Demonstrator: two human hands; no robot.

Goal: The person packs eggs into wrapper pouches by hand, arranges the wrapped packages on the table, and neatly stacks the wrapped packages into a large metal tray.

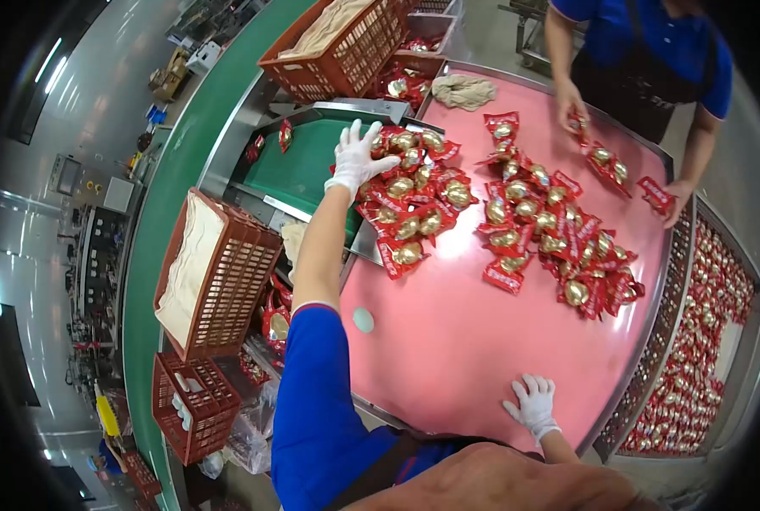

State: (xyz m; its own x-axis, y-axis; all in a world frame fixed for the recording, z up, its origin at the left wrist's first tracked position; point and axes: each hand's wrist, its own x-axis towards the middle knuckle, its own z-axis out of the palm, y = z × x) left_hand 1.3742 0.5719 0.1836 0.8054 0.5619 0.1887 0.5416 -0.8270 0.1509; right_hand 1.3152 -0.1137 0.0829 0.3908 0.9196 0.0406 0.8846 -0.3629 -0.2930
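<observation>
My left hand point(359, 159), in a white glove, reaches to the edge of a pile of red-wrapped packets with gold egg-shaped middles point(407, 223). Its fingers are spread, and the fingertips touch or nearly touch the packets beside the green belt chute point(312, 157). Lower right, my gloved right hand point(533, 407) rests on the pink tabletop point(448, 366) with fingers apart, holding nothing. A second cluster of the same packets point(550, 226) lies across the middle and right of the table.
Across the table, a co-worker's hands point(573, 111) handle packets. A mesh-sided bin point(687, 358) full of packets stands at right. Red-brown crates point(227, 281) with cloth line the left, beside a long green conveyor point(154, 298). A crumpled cloth point(463, 91) lies at the table's far corner.
</observation>
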